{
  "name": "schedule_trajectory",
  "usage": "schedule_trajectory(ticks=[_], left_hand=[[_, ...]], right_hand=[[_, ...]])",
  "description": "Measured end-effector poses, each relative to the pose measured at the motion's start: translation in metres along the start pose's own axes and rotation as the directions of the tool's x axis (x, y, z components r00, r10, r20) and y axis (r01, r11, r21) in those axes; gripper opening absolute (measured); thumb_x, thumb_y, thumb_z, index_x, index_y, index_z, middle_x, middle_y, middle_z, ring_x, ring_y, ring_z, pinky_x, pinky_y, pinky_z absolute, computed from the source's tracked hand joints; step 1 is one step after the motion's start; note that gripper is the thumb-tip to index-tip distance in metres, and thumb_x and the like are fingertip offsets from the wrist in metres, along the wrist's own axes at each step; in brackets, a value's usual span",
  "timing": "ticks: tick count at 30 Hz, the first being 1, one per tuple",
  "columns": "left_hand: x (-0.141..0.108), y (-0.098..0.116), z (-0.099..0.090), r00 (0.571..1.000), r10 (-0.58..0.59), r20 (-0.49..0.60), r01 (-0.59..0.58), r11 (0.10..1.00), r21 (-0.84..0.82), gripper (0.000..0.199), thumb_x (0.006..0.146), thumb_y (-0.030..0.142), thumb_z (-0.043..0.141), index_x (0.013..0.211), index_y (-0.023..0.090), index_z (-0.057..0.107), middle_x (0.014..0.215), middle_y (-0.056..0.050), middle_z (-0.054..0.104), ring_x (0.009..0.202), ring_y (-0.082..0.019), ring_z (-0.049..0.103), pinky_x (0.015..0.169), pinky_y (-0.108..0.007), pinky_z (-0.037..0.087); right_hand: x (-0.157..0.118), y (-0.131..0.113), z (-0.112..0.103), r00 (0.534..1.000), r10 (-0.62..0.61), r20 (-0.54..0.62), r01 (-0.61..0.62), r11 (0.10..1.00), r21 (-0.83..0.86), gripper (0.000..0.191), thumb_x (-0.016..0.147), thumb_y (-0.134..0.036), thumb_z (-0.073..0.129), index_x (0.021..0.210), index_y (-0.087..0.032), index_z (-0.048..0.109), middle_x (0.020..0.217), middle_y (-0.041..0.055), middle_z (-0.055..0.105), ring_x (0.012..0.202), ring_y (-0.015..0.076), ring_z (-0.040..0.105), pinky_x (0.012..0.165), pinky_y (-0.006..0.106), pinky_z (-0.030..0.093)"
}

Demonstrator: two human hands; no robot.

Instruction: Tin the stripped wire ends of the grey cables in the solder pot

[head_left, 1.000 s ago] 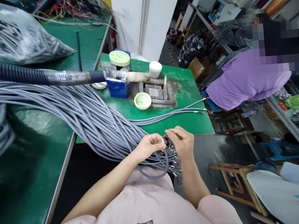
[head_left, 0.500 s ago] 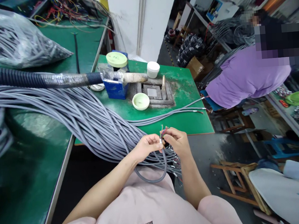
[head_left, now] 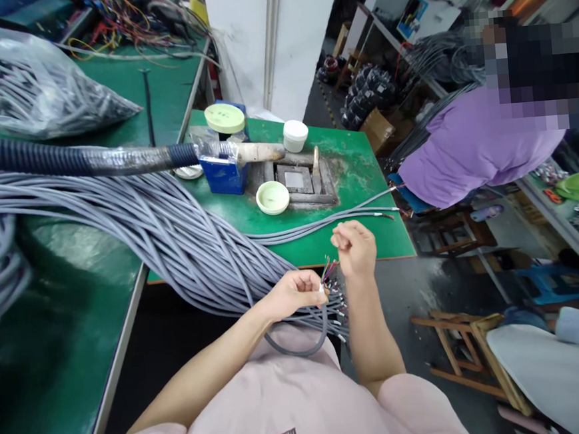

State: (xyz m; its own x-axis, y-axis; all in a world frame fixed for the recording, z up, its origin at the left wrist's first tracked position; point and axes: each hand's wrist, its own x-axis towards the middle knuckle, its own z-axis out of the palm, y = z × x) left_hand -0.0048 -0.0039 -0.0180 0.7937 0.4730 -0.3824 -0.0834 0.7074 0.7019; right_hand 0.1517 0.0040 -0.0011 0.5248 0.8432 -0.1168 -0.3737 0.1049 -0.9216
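Observation:
My left hand (head_left: 301, 292) pinches a grey multi-core cable (head_left: 325, 324) just below its stripped end, where a white band shows. Thin coloured wires (head_left: 329, 270) fan out above the fingertips, and the cable curves down in a loop in front of my shirt. Up and to the right, apart from the wires, is my right hand (head_left: 356, 246) with its fingers curled closed; whatever is in them is hidden. Behind the left hand runs a thick bundle of grey cables (head_left: 186, 245), its white-banded ends hanging beneath my hands.
A soldering pot (head_left: 294, 178) is set in the green table, with a pale green dish (head_left: 272, 197), a white tub (head_left: 296, 135) and a blue box (head_left: 223, 174) around it. A ribbed hose (head_left: 134, 158) crosses above. One co-worker in purple (head_left: 484, 145) is at the right.
My right hand has come away from the wires, moving up and to the right. My left hand has shifted slightly right and down, still holding the cable.

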Motion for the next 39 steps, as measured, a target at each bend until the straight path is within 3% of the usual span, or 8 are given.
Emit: schedule_trajectory(ticks=[8,15,21,24,29,32,36,39], left_hand=[[0.002,0.005,-0.01,0.995,0.084,-0.045,-0.087,0.995,-0.055,0.04,0.058,0.039,0.085,0.075,0.01,0.065,0.065,-0.003,0.066,0.054,-0.011,0.06,0.055,-0.021,0.048],[-0.001,0.009,-0.011,0.997,0.076,-0.031,-0.08,0.982,-0.17,0.04,0.054,0.037,0.088,0.074,0.01,0.066,0.064,-0.004,0.066,0.054,-0.011,0.06,0.054,-0.022,0.049],[-0.002,0.018,-0.019,0.994,0.105,-0.024,-0.107,0.934,-0.341,0.035,0.057,0.033,0.087,0.074,0.011,0.066,0.062,-0.003,0.065,0.053,-0.011,0.06,0.058,-0.023,0.052],[-0.002,0.021,-0.022,0.991,0.121,-0.058,-0.134,0.917,-0.376,0.035,0.057,0.032,0.087,0.076,0.011,0.066,0.063,-0.003,0.066,0.053,-0.011,0.061,0.057,-0.023,0.052],[-0.003,0.026,-0.021,0.981,0.168,-0.096,-0.193,0.884,-0.425,0.03,0.06,0.027,0.086,0.076,0.011,0.067,0.063,-0.002,0.066,0.054,-0.01,0.062,0.056,-0.02,0.053],[-0.004,0.029,-0.018,0.974,0.186,-0.132,-0.226,0.864,-0.45,0.027,0.061,0.025,0.085,0.078,0.012,0.068,0.066,-0.001,0.068,0.053,-0.009,0.061,0.054,-0.019,0.053],[-0.006,0.038,-0.013,0.946,0.234,-0.226,-0.299,0.9,-0.318,0.033,0.063,0.03,0.083,0.087,0.014,0.07,0.068,-0.001,0.069,0.052,-0.009,0.061,0.055,-0.02,0.053],[-0.012,0.05,-0.015,0.841,0.425,-0.335,-0.439,0.898,0.035,0.032,0.068,0.034,0.079,0.091,0.014,0.07,0.07,-0.003,0.07,0.058,-0.011,0.064,0.06,-0.022,0.054]], right_hand=[[-0.011,0.004,-0.014,0.903,0.209,0.375,-0.127,0.964,-0.232,0.026,0.068,-0.043,0.072,0.074,-0.018,0.073,0.057,-0.0005,0.058,0.05,0.0091,0.044,0.047,0.023,0.035],[-0.021,0.014,0.003,0.945,0.095,0.314,-0.045,0.986,-0.163,0.017,0.072,-0.032,0.072,0.062,-0.018,0.069,0.05,-0.0036,0.05,0.048,0.0079,0.041,0.047,0.022,0.033],[-0.031,0.014,-0.007,0.969,-0.092,0.228,0.163,0.935,-0.316,0.014,0.08,-0.03,0.066,0.071,-0.019,0.07,0.055,-0.0026,0.052,0.05,0.0098,0.044,0.049,0.025,0.035],[-0.041,0.007,-0.009,0.894,-0.289,0.341,0.42,0.805,-0.419,0.013,0.085,-0.02,0.061,0.092,-0.023,0.071,0.073,0.0009,0.062,0.066,0.0134,0.055,0.06,0.028,0.044],[-0.052,0.007,-0.007,0.579,-0.462,0.672,0.794,0.507,-0.336,0.04,0.086,-0.014,0.057,0.122,-0.029,0.061,0.109,0.0072,0.064,0.102,0.0219,0.059,0.085,0.042,0.051],[-0.051,0.011,-0.003,0.483,-0.499,0.719,0.865,0.401,-0.302,0.042,0.086,-0.023,0.062,0.127,-0.03,0.058,0.121,0.0095,0.059,0.114,0.0256,0.054,0.091,0.047,0.05],[-0.038,0.006,0.007,0.485,-0.568,0.665,0.87,0.393,-0.298,0.034,0.089,-0.029,0.058,0.123,-0.029,0.061,0.117,0.0087,0.064,0.112,0.0256,0.056,0.091,0.047,0.051],[-0.016,-0.004,0.015,0.575,-0.62,0.534,0.818,0.455,-0.353,0.026,0.093,-0.025,0.051,0.115,-0.027,0.064,0.109,0.0062,0.069,0.107,0.0238,0.06,0.092,0.046,0.051]])
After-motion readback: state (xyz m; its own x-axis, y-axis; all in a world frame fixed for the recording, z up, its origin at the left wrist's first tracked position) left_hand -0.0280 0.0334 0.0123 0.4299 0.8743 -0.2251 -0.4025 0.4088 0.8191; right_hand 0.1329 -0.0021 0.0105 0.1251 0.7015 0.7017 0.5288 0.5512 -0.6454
